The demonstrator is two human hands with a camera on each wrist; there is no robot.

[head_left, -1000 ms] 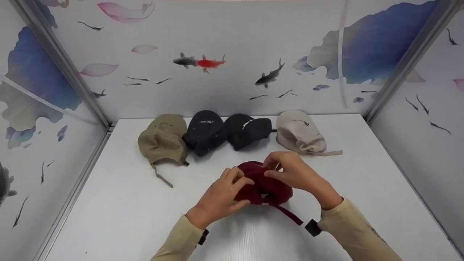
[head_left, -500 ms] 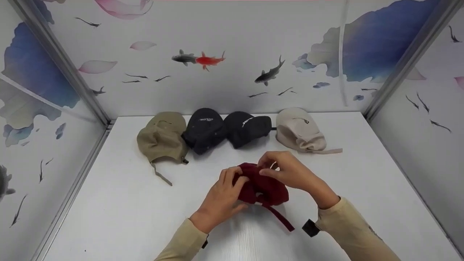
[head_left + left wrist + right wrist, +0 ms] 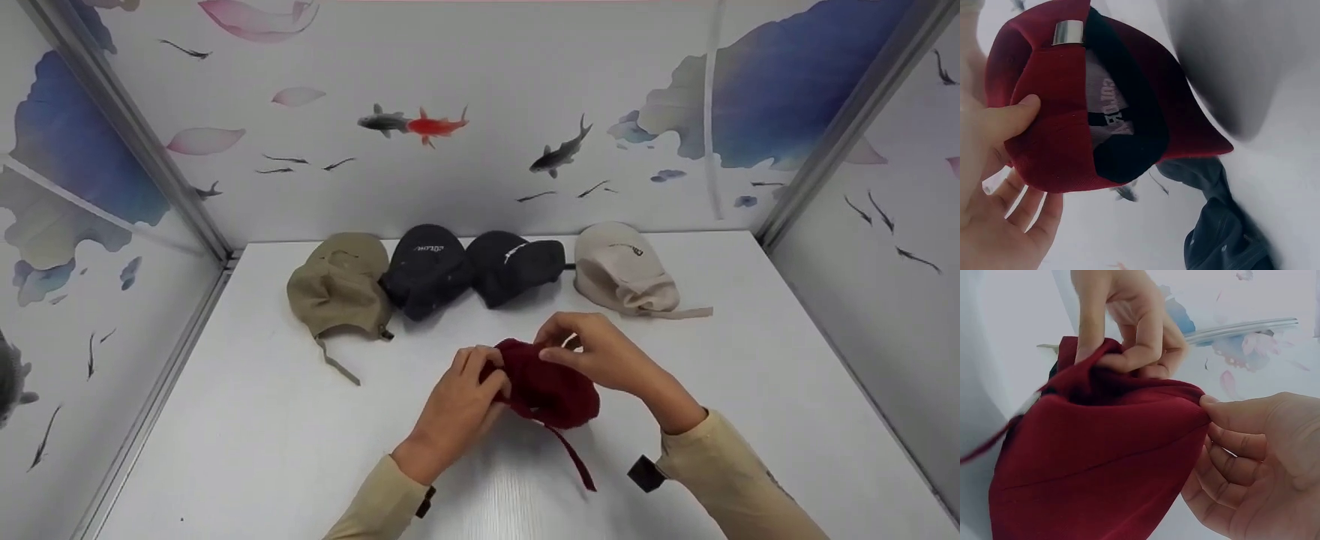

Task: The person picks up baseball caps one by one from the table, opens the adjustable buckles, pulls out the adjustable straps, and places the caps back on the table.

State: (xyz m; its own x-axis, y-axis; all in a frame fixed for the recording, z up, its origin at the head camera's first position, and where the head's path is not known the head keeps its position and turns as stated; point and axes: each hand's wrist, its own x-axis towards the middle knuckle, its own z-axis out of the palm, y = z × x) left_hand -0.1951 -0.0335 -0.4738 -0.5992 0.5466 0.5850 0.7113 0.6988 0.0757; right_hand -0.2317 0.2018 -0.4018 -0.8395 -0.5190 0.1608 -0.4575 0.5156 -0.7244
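Observation:
Both hands hold a dark red baseball cap [image 3: 559,390] over the front middle of the white table. My left hand [image 3: 457,409] grips the cap's left side; in the left wrist view its thumb [image 3: 1022,115] presses on the red cloth by the back opening, with the fingers behind. A silver buckle [image 3: 1068,32] and lettering inside the crown show there. My right hand [image 3: 600,349] pinches the cap's top edge between thumb and fingertips, as the right wrist view shows. The crown looks folded in between the hands. A loose red strap [image 3: 574,457] hangs down toward the table.
Along the back of the table [image 3: 247,450] stand a khaki cap [image 3: 341,281], a dark navy cap [image 3: 426,270], a black cap [image 3: 514,266] and a beige cap [image 3: 622,266]. White printed panels [image 3: 487,60] enclose the table at back and sides.
The red cap has turned and folded slightly in the hands. Its strap has swung left and hangs lower. The left fingers have curled further round its edge; the right hand has shifted slightly left.

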